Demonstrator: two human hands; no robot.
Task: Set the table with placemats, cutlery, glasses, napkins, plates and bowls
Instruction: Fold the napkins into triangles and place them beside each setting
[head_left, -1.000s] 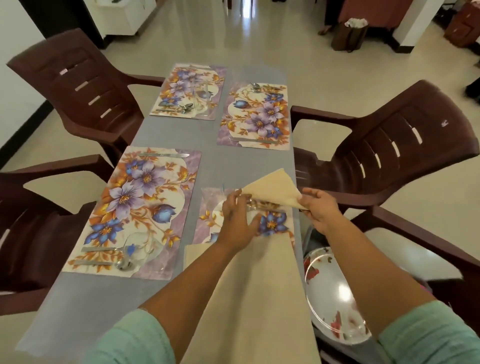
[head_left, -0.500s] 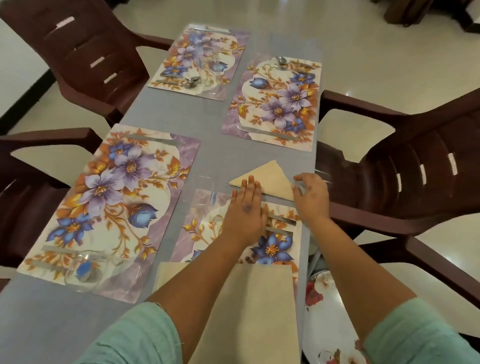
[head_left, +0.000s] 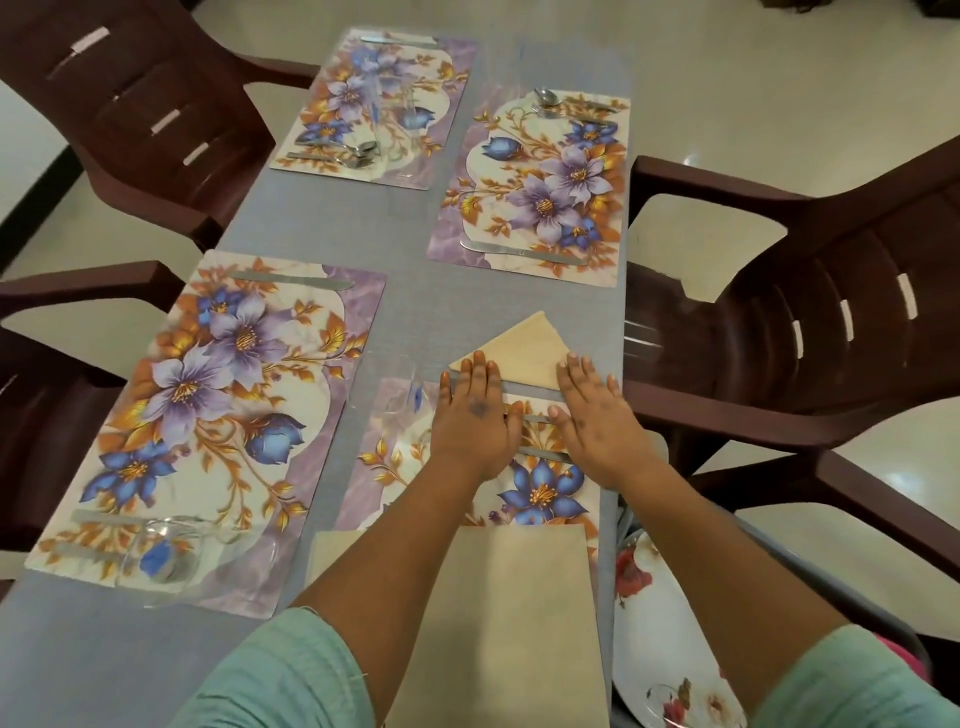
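A beige napkin (head_left: 524, 348) folded into a triangle lies on the grey table (head_left: 405, 291) just beyond the near right floral placemat (head_left: 384, 467). My left hand (head_left: 475, 421) and my right hand (head_left: 597, 415) lie flat with straight fingers, fingertips on the napkin's near edge. Cutlery (head_left: 540, 454) lies on that placemat between my hands. A clear glass (head_left: 410, 395) stands at its far left corner. More beige napkins (head_left: 509, 623) lie stacked near me. Three other floral placemats carry cutlery; the near left one (head_left: 218, 415) holds a glass (head_left: 166, 556).
Dark brown plastic chairs stand on both sides, one at the right (head_left: 810, 312) and one at the far left (head_left: 130, 114). White plates with red flowers (head_left: 670, 649) sit low at my right, off the table's edge. The far right placemat (head_left: 535, 182) holds a spoon and a knife.
The folded napkin went from held in the air by both hands down onto the table beyond the near right placemat. Both hands now lie flat on its near edge.
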